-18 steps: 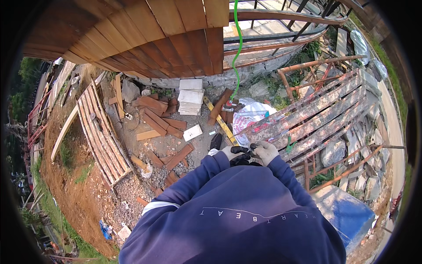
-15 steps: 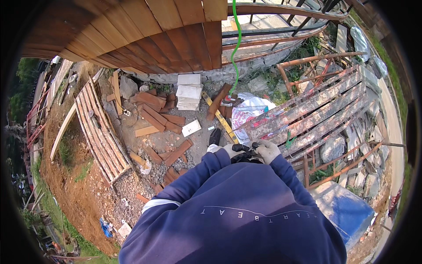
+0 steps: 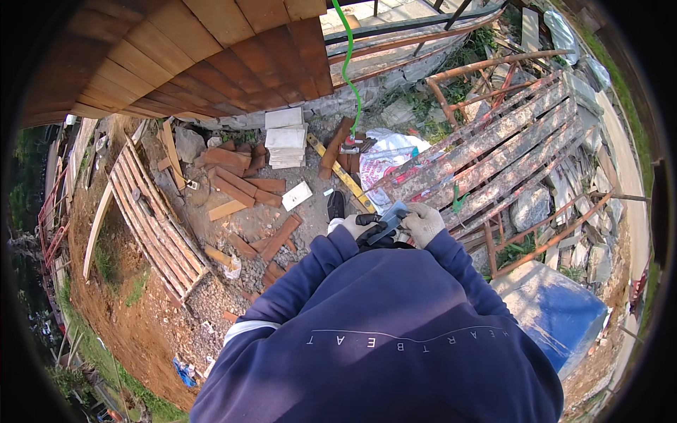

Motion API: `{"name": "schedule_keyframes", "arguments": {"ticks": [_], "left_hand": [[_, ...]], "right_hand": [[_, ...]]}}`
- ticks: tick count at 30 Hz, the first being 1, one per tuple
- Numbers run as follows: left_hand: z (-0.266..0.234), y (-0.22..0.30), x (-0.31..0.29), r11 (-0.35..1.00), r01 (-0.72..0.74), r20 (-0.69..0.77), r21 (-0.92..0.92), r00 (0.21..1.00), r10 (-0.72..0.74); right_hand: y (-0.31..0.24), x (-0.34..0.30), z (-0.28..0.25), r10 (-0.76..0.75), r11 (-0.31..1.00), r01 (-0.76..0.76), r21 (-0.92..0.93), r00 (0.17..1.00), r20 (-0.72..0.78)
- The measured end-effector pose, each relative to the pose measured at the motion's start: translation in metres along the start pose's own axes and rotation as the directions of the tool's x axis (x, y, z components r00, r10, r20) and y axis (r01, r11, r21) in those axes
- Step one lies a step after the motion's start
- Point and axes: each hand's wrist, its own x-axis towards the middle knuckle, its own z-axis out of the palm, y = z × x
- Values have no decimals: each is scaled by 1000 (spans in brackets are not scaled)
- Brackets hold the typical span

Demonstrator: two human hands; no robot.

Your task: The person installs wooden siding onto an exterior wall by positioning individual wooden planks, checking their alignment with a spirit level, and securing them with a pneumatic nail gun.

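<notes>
Both hands are close together in front of my waist, in pale work gloves. My right hand [image 3: 424, 224] has its fingers closed on the edge of a flat blue-grey piece [image 3: 395, 214], whose kind I cannot make out. My left hand [image 3: 352, 227] is curled beside it, against a black thing [image 3: 368, 220] that is partly hidden by the sleeve and fingers. The lower end of the blue-grey piece overlaps the black thing. Just beyond the hands, a yellow spirit level [image 3: 344, 175] lies on the ground near my dark shoe [image 3: 336, 204].
Reddish-brown boards [image 3: 236, 185] and stacked white tiles [image 3: 285, 144] lie ahead. A slatted bench top [image 3: 151, 218] rests at left. A rusty metal-framed slatted bench [image 3: 486, 173] stands right, near a blue box [image 3: 553, 317]. A green hose [image 3: 350, 63] hangs by the wooden cladding [image 3: 233, 74].
The blue-grey piece now shows between my hands, where mostly black showed before. My right hand has lifted slightly. The whole view has shifted a little.
</notes>
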Motion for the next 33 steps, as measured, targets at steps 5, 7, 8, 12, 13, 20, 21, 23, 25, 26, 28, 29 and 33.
{"name": "schedule_keyframes", "arguments": {"ticks": [5,7,8,12,13,20,21,23,25,26,28,29,33], "left_hand": [[4,21,-3,977,37,-107,-210,992,-61],[4,27,-6,976,40,-172,-213,982,-78],[-3,26,-8,942,50,-144,-333,984,-103],[-2,24,-16,906,150,-91,-396,975,-202],[-5,28,-18,923,167,-102,-346,971,-214],[-23,30,-41,886,40,-67,461,998,-10],[-26,32,-41,850,62,-36,524,998,-50],[-31,37,-44,764,83,19,640,992,-123],[-49,12,-37,727,-56,102,685,995,-19],[-53,12,-36,757,24,103,653,987,-120],[-40,58,-37,771,186,71,610,956,-286],[-38,77,-41,766,269,51,584,929,-366],[-87,62,-49,764,113,140,635,956,-258]], "right_hand": [[-7,3,-2,-32,995,34,-95,999,31],[-40,-7,2,53,992,-43,-117,995,84],[-37,-3,4,27,988,-12,-153,995,98],[-15,-7,0,11,973,13,-228,994,106],[-13,-6,4,12,974,13,-224,994,111],[40,-12,23,-196,941,232,-247,967,161],[44,-15,31,-316,938,323,-127,946,74],[30,-18,34,-200,946,238,-218,963,182],[4,-21,40,-80,951,141,-277,972,221],[-1,-23,43,-11,958,69,-280,979,202],[2,-21,49,-77,950,128,-285,980,185],[9,-18,52,-207,920,259,-295,958,197],[-11,-20,82,-119,970,136,-201,988,94]]}}
